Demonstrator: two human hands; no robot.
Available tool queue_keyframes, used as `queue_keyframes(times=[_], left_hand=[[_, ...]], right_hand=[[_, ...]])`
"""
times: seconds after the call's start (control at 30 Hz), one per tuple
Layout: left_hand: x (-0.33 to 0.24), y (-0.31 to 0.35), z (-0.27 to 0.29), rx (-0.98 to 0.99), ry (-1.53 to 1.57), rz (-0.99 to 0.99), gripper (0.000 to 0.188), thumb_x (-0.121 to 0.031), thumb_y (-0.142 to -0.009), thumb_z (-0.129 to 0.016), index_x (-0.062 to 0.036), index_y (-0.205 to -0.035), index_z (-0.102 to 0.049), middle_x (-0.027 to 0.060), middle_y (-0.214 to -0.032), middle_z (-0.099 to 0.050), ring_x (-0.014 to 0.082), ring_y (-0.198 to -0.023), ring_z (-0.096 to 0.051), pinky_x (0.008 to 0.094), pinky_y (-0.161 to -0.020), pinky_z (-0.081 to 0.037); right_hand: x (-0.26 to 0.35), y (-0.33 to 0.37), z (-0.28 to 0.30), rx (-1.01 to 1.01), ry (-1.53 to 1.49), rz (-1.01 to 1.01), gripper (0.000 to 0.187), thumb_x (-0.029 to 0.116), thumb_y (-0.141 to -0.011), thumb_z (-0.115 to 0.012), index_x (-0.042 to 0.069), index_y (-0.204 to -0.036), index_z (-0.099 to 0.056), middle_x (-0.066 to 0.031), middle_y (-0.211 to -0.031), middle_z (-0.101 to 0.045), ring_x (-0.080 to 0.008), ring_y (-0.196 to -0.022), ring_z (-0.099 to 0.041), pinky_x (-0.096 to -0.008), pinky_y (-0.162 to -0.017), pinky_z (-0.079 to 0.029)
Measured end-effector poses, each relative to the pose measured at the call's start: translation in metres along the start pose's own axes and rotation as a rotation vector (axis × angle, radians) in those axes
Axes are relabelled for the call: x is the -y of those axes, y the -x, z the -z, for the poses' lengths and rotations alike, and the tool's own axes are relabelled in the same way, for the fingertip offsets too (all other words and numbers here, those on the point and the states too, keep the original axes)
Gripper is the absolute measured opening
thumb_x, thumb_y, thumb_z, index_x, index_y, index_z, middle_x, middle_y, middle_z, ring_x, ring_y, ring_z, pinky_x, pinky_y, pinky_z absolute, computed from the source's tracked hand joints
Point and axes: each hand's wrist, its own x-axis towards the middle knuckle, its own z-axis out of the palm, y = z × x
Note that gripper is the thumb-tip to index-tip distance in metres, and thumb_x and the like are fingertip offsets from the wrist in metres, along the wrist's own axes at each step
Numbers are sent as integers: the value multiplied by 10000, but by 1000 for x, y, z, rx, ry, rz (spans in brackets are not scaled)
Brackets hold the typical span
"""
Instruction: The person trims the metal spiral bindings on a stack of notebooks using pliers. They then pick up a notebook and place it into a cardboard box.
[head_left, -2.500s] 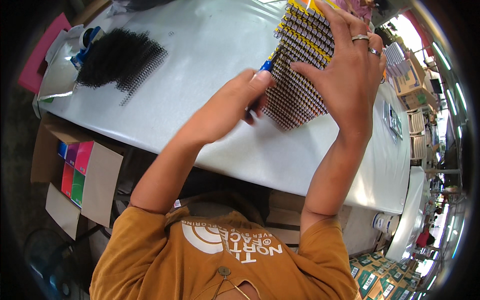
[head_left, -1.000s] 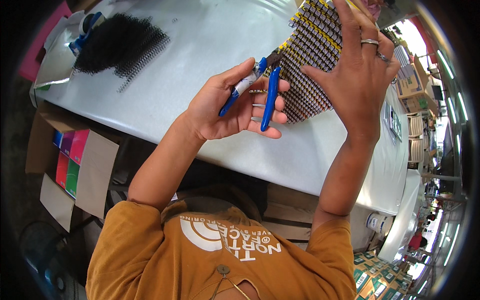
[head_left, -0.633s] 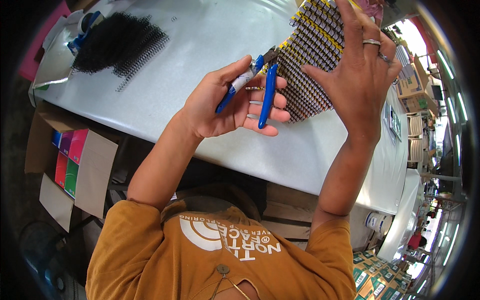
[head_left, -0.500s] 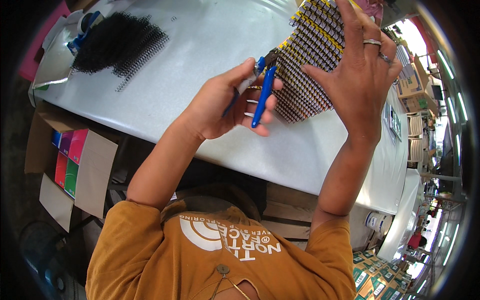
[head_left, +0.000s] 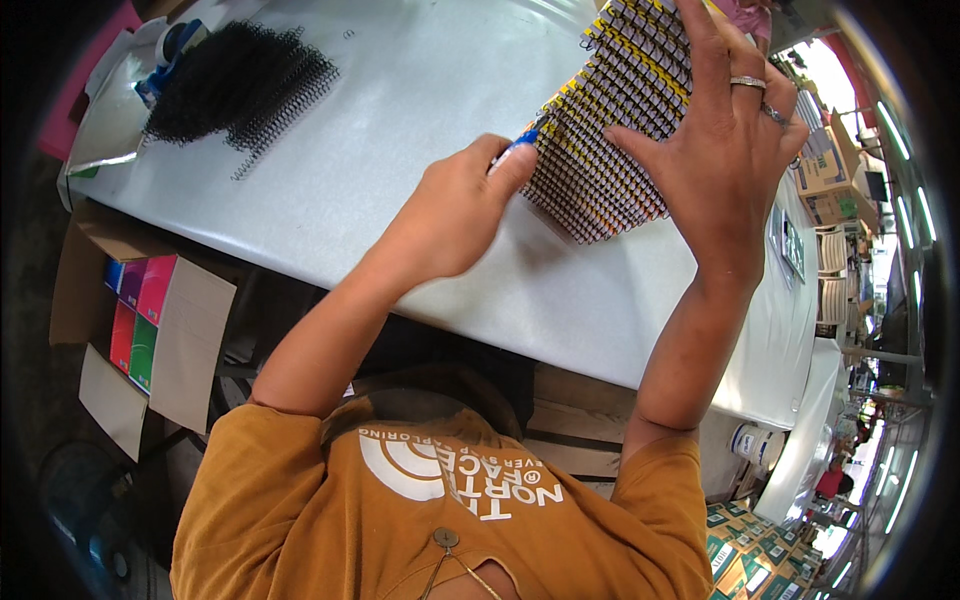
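My left hand (head_left: 455,215) is closed around blue-handled wire cutters (head_left: 522,142). Only a bit of blue handle shows past the thumb; the rest is hidden in the grip. The tool's tip meets the left edge of a stack of wire-coil bound notebooks (head_left: 610,130), whose dark coils run in close rows with white and yellow between them. Spread over the right side of that stack is my right hand (head_left: 725,150), its fingers apart and the thumb resting on the coils. Two rings are on its fingers.
A heap of loose black wire coils (head_left: 240,85) lies at the table's far left, beside a blue tape dispenser (head_left: 165,65). Below the white table's (head_left: 420,90) left edge stands an open carton (head_left: 195,330) of coloured notebooks. More cartons (head_left: 830,175) stand at right.
My left hand has turned from palm up to back up, closing round the cutters, whose spread handles showed before. The right hand and the stack have hardly moved.
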Motion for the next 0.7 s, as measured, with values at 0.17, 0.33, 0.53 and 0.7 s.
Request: queue_keyframes(times=[0.17,0.33,0.53,0.7], left_hand=[[0,0,3,253,728,229,579,-511,-943,-348,1,-1149,-525,93,-885,-598,180,-754,-589,325,-661,-490],[11,-11,21,540,1076,266,573,-503,-946,-342,6,-1128,-533,101,-898,-600,208,-739,-590,321,-615,-473],[6,-3,-1,84,231,130,529,-484,-949,-365,-18,-1131,-536,122,-958,-619,231,-773,-606,379,-719,-491],[10,-3,13,463,1136,364,576,-491,-950,-332,16,-1148,-519,104,-886,-590,199,-755,-603,391,-779,-543]], right_hand=[[5,0,-1,11,74,-36,1053,154,-370,-870,185,-1325,-429,-51,-1224,-464,-271,-1137,-406,-441,-966,-286],[-4,1,-7,52,131,-45,1054,157,-367,-870,185,-1325,-430,-50,-1229,-461,-273,-1139,-404,-449,-970,-283],[3,1,-2,16,47,-57,1076,162,-373,-874,197,-1343,-409,-46,-1249,-451,-269,-1149,-396,-450,-977,-275],[0,1,-12,-10,136,-31,1096,168,-367,-877,205,-1353,-398,-42,-1257,-447,-259,-1160,-391,-447,-989,-268]])
